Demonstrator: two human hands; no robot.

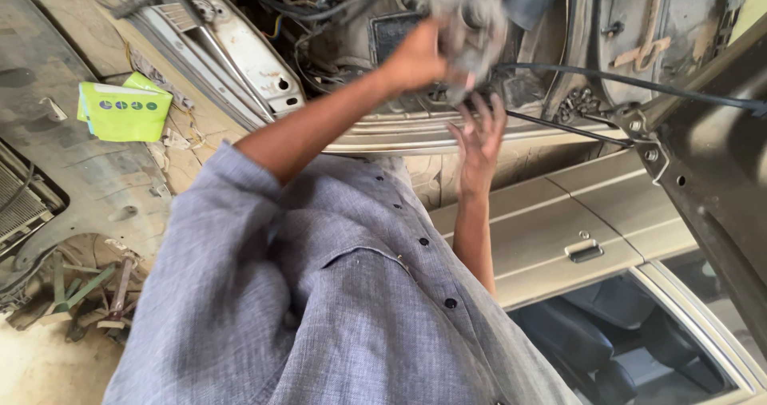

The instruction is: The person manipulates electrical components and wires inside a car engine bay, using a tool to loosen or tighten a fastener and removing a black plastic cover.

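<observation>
Head view shows us the grip first: our left hand (415, 57) is closed around a grey, dusty metal car part with a round body (473, 29), and holds it up in front of the open engine bay. The part is blurred, so we cannot tell its exact kind. Our right hand (478, 137) is just under it, fingers spread apart and holding nothing, near a thin black cable (639, 81) that runs to the right. Behind the part we see dark wires and hoses (319, 5) inside the bay. On the left lies a yellow-green flat carton (124, 109) on the dusty body panel. Below right is a beige car door with a metal handle (585, 251). We judge that the part is already free or almost free, but it is not yet put down anywhere.
</observation>
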